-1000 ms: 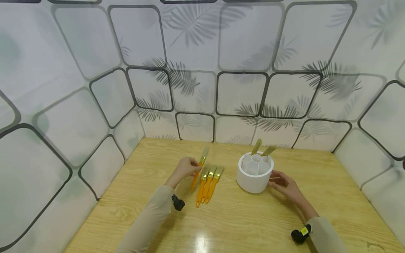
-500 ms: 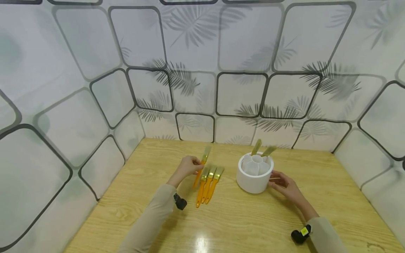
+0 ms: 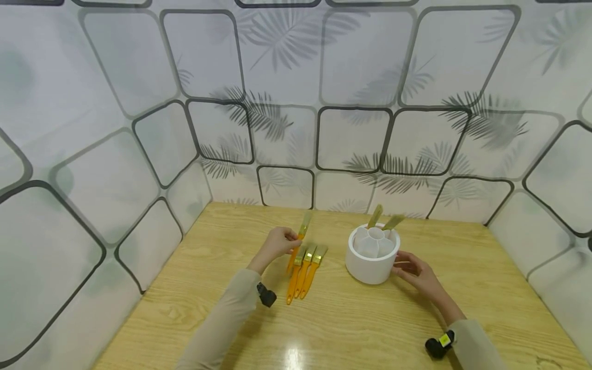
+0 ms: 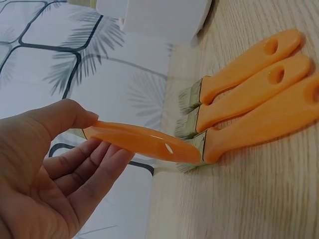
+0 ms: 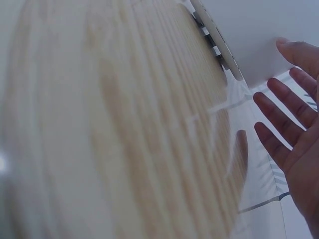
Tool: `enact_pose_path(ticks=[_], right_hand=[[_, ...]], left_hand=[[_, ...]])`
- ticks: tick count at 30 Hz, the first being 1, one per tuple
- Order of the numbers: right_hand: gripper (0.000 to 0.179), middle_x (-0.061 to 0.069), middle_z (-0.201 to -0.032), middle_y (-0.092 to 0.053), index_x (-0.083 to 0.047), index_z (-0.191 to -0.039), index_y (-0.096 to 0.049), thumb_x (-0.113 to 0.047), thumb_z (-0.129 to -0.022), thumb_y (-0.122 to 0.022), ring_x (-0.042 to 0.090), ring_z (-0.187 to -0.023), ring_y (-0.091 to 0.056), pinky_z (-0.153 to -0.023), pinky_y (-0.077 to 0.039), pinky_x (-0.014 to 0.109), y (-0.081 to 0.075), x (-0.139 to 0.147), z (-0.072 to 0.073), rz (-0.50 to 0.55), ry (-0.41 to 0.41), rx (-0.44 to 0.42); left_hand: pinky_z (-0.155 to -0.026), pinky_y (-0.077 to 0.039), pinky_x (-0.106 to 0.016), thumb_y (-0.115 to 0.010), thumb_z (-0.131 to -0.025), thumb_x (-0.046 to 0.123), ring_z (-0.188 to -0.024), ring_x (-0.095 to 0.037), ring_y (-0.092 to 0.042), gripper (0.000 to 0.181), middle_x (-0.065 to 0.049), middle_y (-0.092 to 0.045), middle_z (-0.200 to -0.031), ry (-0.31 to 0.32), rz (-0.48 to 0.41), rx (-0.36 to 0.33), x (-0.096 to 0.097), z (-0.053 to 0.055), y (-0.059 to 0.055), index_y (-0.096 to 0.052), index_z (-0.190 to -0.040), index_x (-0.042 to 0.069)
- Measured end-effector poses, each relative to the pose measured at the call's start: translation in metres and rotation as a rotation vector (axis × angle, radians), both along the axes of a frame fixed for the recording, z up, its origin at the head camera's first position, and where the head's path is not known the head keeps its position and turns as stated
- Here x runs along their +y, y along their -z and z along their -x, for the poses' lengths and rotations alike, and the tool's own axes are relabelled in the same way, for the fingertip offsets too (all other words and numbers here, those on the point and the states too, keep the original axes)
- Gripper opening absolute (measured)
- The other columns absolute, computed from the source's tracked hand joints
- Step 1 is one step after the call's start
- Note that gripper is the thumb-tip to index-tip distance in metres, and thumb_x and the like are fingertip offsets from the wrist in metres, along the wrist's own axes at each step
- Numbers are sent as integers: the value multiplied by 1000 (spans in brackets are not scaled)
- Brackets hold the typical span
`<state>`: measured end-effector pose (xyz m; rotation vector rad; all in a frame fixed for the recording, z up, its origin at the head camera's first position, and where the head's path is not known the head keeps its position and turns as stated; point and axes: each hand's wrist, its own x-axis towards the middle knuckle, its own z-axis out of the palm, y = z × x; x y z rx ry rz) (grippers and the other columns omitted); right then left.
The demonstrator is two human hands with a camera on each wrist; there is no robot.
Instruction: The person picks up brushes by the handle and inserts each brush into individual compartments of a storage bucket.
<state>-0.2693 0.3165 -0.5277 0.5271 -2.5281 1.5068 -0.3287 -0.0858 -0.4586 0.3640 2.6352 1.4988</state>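
My left hand (image 3: 277, 243) pinches a paintbrush (image 4: 144, 141) by its orange handle between thumb and fingers, bristles pointing up and away. It hangs beside three more paintbrushes (image 3: 303, 272) that lie side by side on the table, bristles toward the wall. To their right stands a round white holder (image 3: 371, 267) with inner compartments; two brushes (image 3: 393, 221) stick out of its back, bristles up. At the holder's right side is my right hand (image 3: 414, 270), its fingers spread and loosely straight in the right wrist view, the thumb (image 5: 301, 55) at the white wall.
The wooden table (image 3: 351, 329) runs up to a patterned wall covering (image 3: 287, 133) at the back and both sides. Black wrist cameras (image 3: 266, 295) sit on both sleeves.
My left hand has moved slightly right and away from me, carrying the paintbrush toward the lying ones. My right hand and the holder have stayed in place.
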Motion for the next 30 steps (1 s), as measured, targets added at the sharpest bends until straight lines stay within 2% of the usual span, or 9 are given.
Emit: enact_pose_path(ticks=[7, 14, 21, 30], right_hand=[[47, 20, -117, -56, -1, -132, -45, -10, -89, -62, 30, -104, -57, -84, -48, 18, 0, 0, 0, 4, -14, -9], [47, 18, -118, -56, -2, -133, -45, -11, -89, -61, 29, -104, -57, -83, -48, 18, -1, -1, -1, 8, -14, -10], [46, 16, -115, -57, -1, -131, -46, -10, -89, -62, 29, -103, -58, -83, -48, 20, 1, 0, 0, 3, -13, -1], [47, 18, -117, -56, -2, -132, -45, -11, -89, -61, 31, -104, -57, -84, -48, 20, 1, 0, 0, -4, -14, -6]], left_hand=[[-64, -57, -31, -67, -85, 13, -72, -17, -63, 19, -13, -64, -87, 11, -34, 13, 5, 0, 0, -64, -96, -2], [-61, -56, -25, -67, -85, 15, -72, -15, -62, 16, -9, -65, -86, 19, -28, 38, 11, 3, 4, -66, -94, 2], [-61, -56, -25, -67, -85, 13, -74, -18, -63, 14, -10, -64, -86, 46, -42, 57, 16, 4, 5, -65, -93, 2], [-59, -55, -23, -67, -85, 15, -72, -14, -60, 13, -8, -64, -84, 56, 11, 131, 20, 3, 4, -66, -91, 3]])
